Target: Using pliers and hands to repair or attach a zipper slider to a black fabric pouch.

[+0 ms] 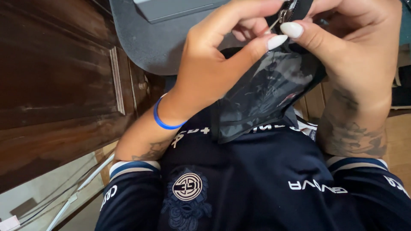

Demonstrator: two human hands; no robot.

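Observation:
A clear plastic pouch [265, 92] with black edging and a zipper hangs in front of my chest. My left hand [214, 55], with a blue band at its wrist, pinches the top of the pouch by the zipper. My right hand [355, 47] grips the same top edge from the other side, its thumb and fingers close to the small metal zipper pull [282, 17]. Dark items show dimly through the plastic. I wear a dark navy sports shirt [257, 184] with a round crest.
A grey rounded table top [150, 38] with a flat grey device [171, 8] on it lies beyond my hands. Dark wooden panelling [55, 85] fills the left side. Wooden floorboards [400, 137] show at the right.

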